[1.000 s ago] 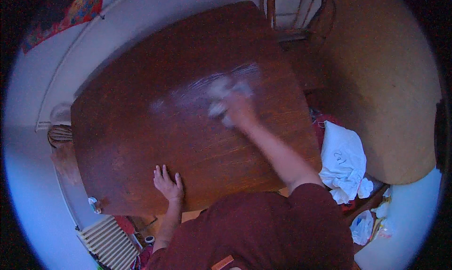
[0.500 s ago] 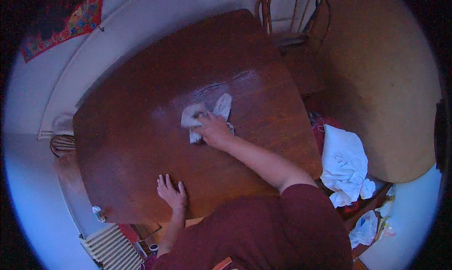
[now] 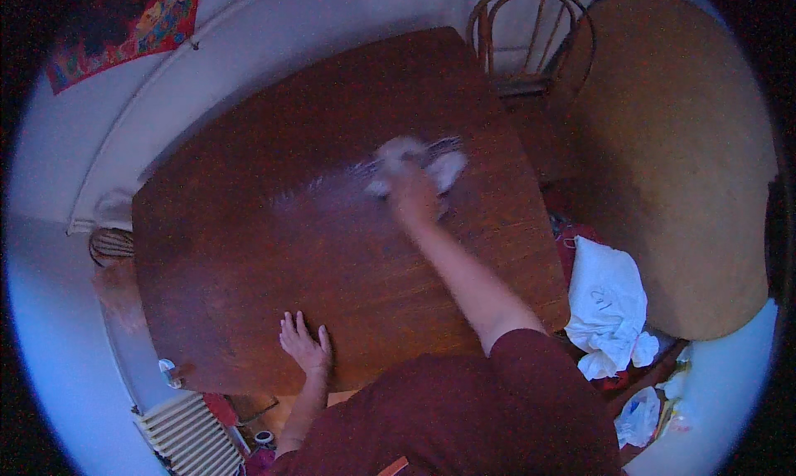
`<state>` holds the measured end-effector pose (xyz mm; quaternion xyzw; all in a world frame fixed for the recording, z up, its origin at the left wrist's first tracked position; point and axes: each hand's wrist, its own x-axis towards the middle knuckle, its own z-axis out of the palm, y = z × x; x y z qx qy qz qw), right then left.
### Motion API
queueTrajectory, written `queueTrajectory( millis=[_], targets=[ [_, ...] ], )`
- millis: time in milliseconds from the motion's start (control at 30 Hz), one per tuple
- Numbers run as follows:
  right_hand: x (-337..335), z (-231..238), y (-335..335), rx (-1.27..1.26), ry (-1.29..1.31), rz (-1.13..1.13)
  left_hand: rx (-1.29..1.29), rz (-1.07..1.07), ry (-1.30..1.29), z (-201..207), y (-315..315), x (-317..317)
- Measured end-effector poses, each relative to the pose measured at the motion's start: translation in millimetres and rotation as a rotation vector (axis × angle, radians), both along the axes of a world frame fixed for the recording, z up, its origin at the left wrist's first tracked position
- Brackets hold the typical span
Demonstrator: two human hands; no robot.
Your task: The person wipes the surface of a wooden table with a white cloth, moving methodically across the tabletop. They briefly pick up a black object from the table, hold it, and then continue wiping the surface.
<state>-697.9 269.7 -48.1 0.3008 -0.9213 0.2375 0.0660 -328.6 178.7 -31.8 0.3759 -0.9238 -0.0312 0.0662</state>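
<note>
One white cloth (image 3: 448, 170) lies bunched on the brown table (image 3: 249, 252) in the head view, under the right hand (image 3: 413, 196); blur hides whether its fingers clamp it. The left hand (image 3: 308, 348) rests near the table's edge, fingers slightly apart.

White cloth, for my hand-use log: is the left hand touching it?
No, the right hand is on the white cloth; the left hand rests apart on the dark wooden table.
</note>
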Motion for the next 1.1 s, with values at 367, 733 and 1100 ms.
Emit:
queueTrajectory(
  millis=[367, 733, 1100],
  targets=[
    [-93.6, 36.3, 59.2, -0.126, -0.108, -0.156, -0.01, 0.01, 0.015, -4.3, 1.4, 7.2],
    [48.4, 8.6, -65.5, -0.194, -0.365, 0.092, -0.002, -0.005, -0.014, -5.0, -5.1, 3.7],
    [-161.7, 15.0, 81.8, 0.104, 0.039, -0.475, -0.005, -0.001, -0.007, -5.8, 3.9, 1.4]
  ],
)
